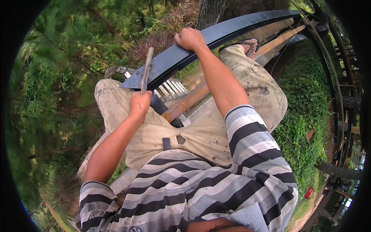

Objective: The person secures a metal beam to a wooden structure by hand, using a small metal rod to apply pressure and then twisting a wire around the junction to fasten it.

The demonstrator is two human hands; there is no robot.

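1. Two hands are engaged: a rusty rod (147, 70) is clasped near its lower end by the left hand (140, 103), its free end left standing beyond the fist.
2. The dark beam (247, 27) is overlaid at its far edge by the curled right hand (191, 39) – whether it is pinched cannot be told, the fingertips being hidden.
3. Beyond the left fist, the beam's pointed end is crossed by the rod; contact cannot be judged.
4. Should the right hand's pressure be eased, the beam could be tipped toward the left knee (110, 98) – and the rod knocked askew.
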